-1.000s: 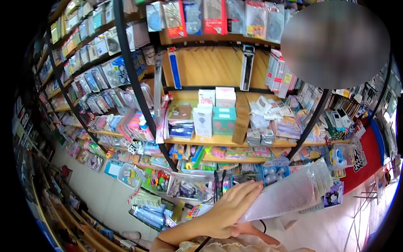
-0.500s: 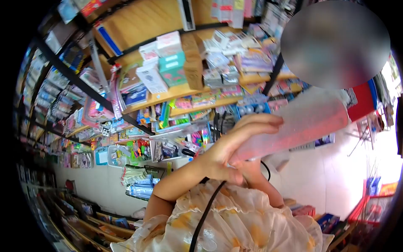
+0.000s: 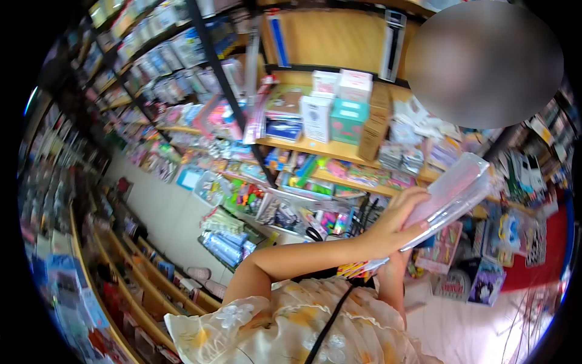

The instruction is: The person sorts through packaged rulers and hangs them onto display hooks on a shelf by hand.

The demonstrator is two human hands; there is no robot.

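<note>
A stack of clear plastic sleeves point(image 3: 448, 197) is held at its lower left end by my left hand point(image 3: 394, 225), fingers over the top and thumb along the near edge. Just below, my right hand point(image 3: 395, 264) is at the underside of the same end; its fingers are mostly hidden. Beside it, at waist height, is a small item with yellow and red stripes point(image 3: 356, 269), partly covered by my left forearm.
Ahead stands a wooden shelf point(image 3: 297, 144) with white boxes point(image 3: 316, 118), a teal box point(image 3: 349, 121) and a brown box point(image 3: 374, 124). Below are bins of small goods point(image 3: 285, 213). Wooden racks point(image 3: 121, 273) line the left. Packaged goods point(image 3: 485, 282) are at the right.
The view has swung about, and the shelves have shifted in it. Both hands and the sleeves have moved right, and the sleeves now tilt more steeply. The striped item has come into view.
</note>
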